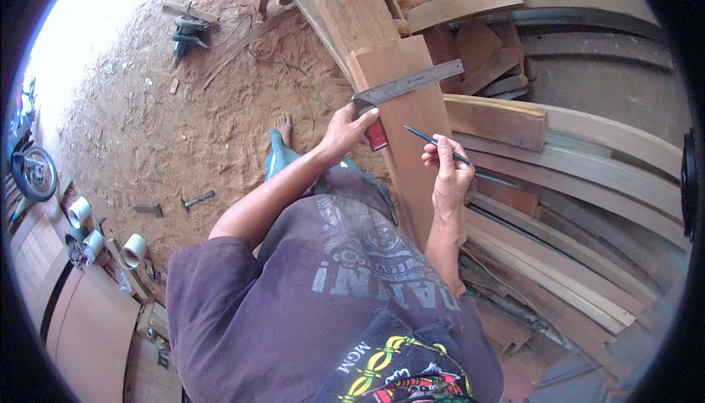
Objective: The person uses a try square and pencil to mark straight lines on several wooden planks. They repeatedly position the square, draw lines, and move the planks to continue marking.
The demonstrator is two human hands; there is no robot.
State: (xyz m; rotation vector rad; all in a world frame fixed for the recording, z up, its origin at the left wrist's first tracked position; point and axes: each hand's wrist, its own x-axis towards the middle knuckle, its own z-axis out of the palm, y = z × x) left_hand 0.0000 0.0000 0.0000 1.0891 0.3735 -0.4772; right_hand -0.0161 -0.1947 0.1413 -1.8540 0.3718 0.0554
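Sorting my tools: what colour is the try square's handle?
Red, under the left hand, on the try square; head view.

Daylight scene through a fisheye lens. The strongest light enters from the upper left, where the ground [81, 28] is washed out to near white and detail is lost. Illumination falls off toward the right, where the stacked planks [587, 153] lie in softer, dimmer light. Shadows are faint and diffuse; a weak one sits beneath the left hand [349, 128] on the board [411, 102]. The metal square [411, 84] shows a dull sheen without hard glare. A black circular vignette frames the picture, and straight edges bow near the rim. The centre is fairly sharp; the pencil [440, 146] in the right hand [448, 172] is crisp, while the periphery softens.
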